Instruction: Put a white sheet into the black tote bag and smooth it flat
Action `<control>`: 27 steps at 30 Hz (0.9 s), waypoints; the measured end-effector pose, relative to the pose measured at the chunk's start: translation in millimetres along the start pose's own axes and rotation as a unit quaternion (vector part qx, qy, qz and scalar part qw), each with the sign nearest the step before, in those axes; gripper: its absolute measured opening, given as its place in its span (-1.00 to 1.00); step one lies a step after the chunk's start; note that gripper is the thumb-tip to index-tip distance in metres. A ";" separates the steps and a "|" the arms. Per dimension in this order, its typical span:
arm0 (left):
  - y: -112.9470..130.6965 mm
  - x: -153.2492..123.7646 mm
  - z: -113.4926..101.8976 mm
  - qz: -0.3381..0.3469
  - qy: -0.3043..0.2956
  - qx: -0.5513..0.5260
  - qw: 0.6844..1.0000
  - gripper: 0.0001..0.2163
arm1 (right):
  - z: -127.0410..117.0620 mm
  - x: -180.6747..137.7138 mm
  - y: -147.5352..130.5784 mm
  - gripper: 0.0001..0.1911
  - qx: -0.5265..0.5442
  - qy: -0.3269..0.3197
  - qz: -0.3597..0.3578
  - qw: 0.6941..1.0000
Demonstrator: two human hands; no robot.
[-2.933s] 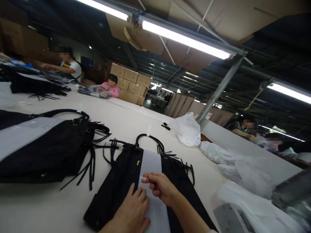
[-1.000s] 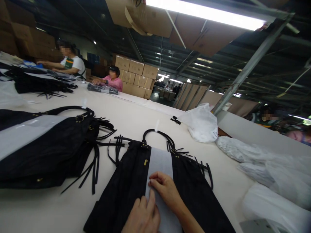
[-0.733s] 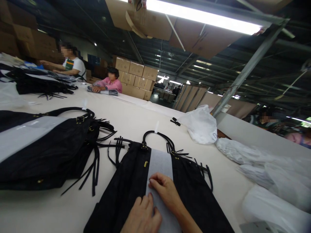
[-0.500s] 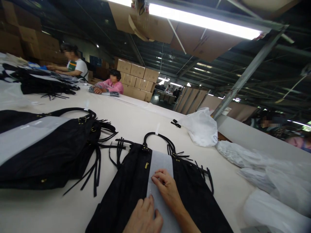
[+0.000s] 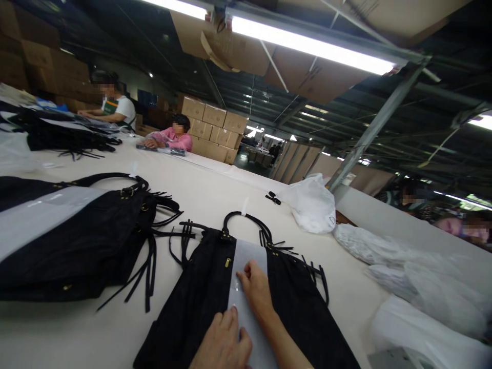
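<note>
A black fringed handbag (image 5: 200,302) lies flat on the white table (image 5: 215,195) in front of me, handles pointing away. A grey-white paper band (image 5: 249,256) runs down its middle. My right hand (image 5: 255,289) presses on the band with fingers bent, palm down. My left hand (image 5: 223,343) rests flat on the band's lower part, near the bottom edge of the view. Neither hand grips anything that I can see.
A second black fringed bag (image 5: 77,236) with a grey band lies to the left. White plastic bags (image 5: 311,205) and clear wrappers (image 5: 403,266) sit along the right. More black bags (image 5: 61,136) lie far left. Other people work at the far end; cardboard boxes (image 5: 215,128) stand behind.
My right hand opened from pinching a small piece above the band to pressing down on it, then slid slightly up the band. The view shifted a little.
</note>
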State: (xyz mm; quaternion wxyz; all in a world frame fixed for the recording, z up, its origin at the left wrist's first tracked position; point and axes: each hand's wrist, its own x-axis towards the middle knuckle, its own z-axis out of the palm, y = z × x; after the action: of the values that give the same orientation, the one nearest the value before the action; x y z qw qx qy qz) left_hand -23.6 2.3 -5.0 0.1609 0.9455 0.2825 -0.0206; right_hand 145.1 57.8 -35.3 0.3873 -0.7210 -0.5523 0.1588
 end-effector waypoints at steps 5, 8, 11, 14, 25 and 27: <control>-1.0 -0.4 1.1 0.006 0.024 0.001 1.000 -0.53 | -15.4 -2.3 -1.7 -0.61 0.042 -0.123 0.002 0.992; -2.6 0.2 4.4 0.017 0.041 0.019 0.999 -0.53 | -19.4 -5.2 -4.1 -0.36 0.019 -0.142 0.004 0.990; -4.0 2.2 10.0 0.019 0.047 0.049 0.998 -0.59 | -12.5 -2.4 -2.9 -0.54 -0.009 -0.114 -0.011 0.993; -4.7 3.8 12.7 0.020 0.057 0.061 0.996 -0.69 | 1.1 2.0 -0.3 -0.71 -0.013 -0.072 -0.021 0.997; 9.2 -28.3 -11.1 -0.018 0.086 0.010 0.996 -0.59 | -187.1 -41.5 17.9 -0.72 -0.172 0.002 0.024 0.985; 9.7 -29.6 -8.6 -0.015 0.103 0.030 0.994 -0.62 | -222.5 -71.0 32.8 -0.72 -0.223 0.022 0.087 0.971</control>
State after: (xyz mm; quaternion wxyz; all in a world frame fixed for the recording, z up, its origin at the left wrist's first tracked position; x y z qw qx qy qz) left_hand -43.7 -18.3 9.8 0.1024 0.9425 0.3111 0.0660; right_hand 289.2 -95.7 71.1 0.2133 -0.8379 -0.5000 0.0490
